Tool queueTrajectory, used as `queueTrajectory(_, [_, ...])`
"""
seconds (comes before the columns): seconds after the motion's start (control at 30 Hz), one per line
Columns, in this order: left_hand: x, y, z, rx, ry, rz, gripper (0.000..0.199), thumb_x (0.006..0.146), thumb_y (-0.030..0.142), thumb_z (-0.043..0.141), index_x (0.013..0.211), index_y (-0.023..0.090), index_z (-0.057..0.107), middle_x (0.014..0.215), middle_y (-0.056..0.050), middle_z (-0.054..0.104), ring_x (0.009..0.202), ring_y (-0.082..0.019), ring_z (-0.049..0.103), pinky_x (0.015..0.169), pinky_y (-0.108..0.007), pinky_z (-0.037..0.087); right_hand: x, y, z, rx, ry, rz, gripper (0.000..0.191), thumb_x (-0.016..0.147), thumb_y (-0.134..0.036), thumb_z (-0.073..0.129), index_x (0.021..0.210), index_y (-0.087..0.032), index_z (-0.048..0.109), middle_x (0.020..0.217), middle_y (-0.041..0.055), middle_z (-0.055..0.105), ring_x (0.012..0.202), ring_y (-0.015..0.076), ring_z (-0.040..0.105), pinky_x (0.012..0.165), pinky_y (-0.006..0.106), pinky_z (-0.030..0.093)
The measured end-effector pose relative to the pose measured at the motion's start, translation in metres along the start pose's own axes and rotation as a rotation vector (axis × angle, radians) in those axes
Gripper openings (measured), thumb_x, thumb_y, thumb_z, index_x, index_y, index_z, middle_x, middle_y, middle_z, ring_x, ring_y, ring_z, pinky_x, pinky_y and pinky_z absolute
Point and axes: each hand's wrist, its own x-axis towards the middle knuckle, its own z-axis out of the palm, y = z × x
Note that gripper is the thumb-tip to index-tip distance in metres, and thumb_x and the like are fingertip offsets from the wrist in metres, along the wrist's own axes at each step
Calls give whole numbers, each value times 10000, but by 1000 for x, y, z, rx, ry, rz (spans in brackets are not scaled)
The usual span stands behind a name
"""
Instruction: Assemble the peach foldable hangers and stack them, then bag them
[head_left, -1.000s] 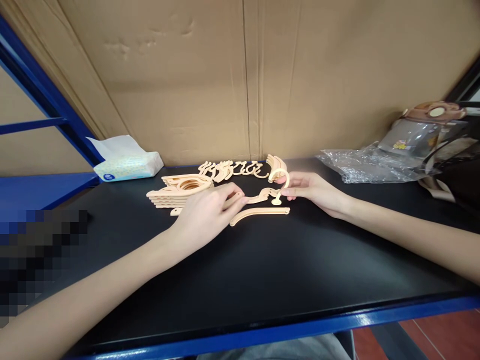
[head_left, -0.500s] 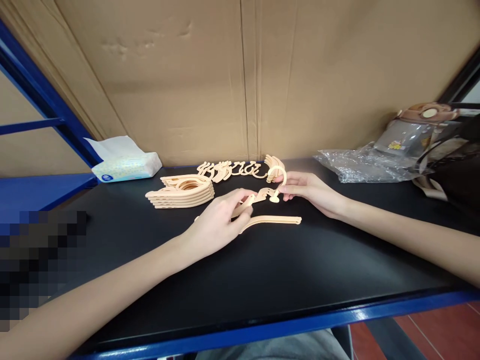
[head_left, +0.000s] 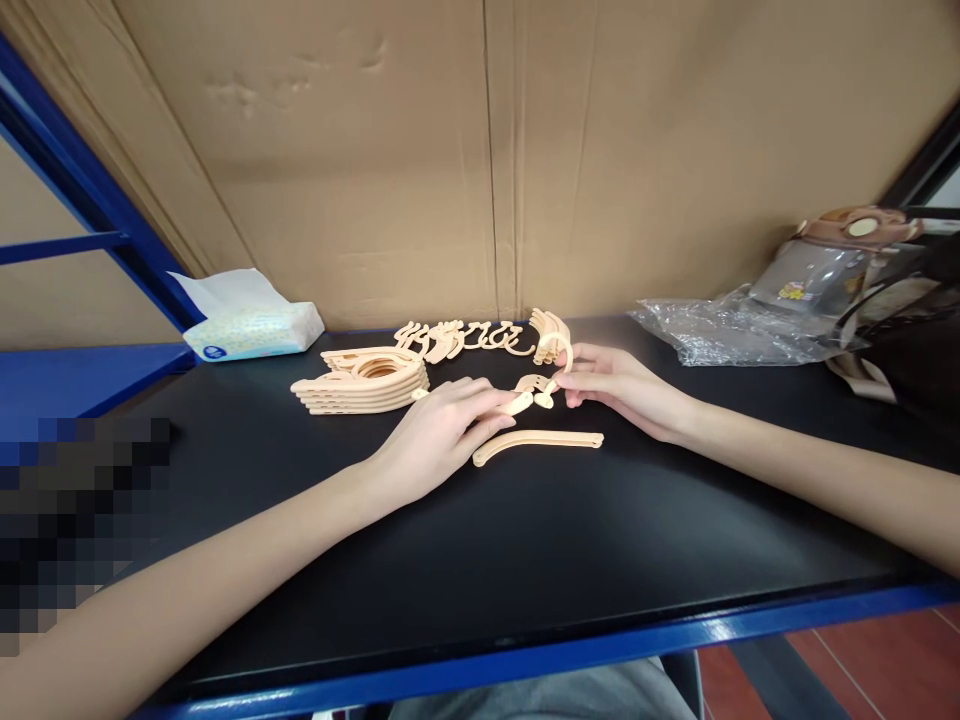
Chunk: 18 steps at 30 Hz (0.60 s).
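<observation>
My left hand is closed around a cream plastic hanger arm, whose rounded end sticks out past my fingertips. Between thumb and fingers, my right hand pinches a cream hanger hook, its flat round base hanging just right of that arm end. Whether the two parts touch I cannot tell. In front of my hands lies a loose curved hanger arm. Behind them another cream piece shows partly. To the left sits a stack of folded hangers.
Along the cardboard wall lie several loose cream hooks and parts and a bundle of curved pieces. A tissue pack is at the back left. Clear plastic wrap, a bottle and a dark bag occupy the right side.
My left hand has turned palm-down and brought the arm end right, closer to the hook base. The loose arm in front is now more fully uncovered. My right hand has barely moved.
</observation>
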Motion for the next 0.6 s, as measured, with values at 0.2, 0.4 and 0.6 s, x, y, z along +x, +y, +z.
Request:
queueTrajectory(0.2, [-1, -2, 4, -9, 3, 21, 254, 967, 294, 434, 1135, 195, 596, 897, -24, 580, 833, -160, 540, 713, -269, 399, -1, 0, 1, -22, 8, 10, 271, 748, -307, 717, 942, -184, 572, 817, -9, 618, 673, 84, 545, 711, 254, 454])
queueTrajectory(0.4, [-1, 0, 3, -14, 5, 29, 261, 963, 290, 443, 1166, 208, 586, 922, -33, 599, 838, -165, 552, 720, -277, 408, 0, 0, -1, -54, -10, 22, 342, 764, -313, 704, 1061, -191, 588, 821, -8, 625, 668, 88, 543, 724, 263, 450])
queueTrajectory(0.6, [-1, 0, 4, -14, 18, 48, 260, 950, 278, 477, 1171, 198, 587, 901, -32, 602, 826, -164, 552, 705, -270, 403, 0, 3, -2, -64, -27, 24, 385, 763, -321, 706, 1106, -204, 575, 866, 4, 641, 707, 97, 561, 725, 262, 451])
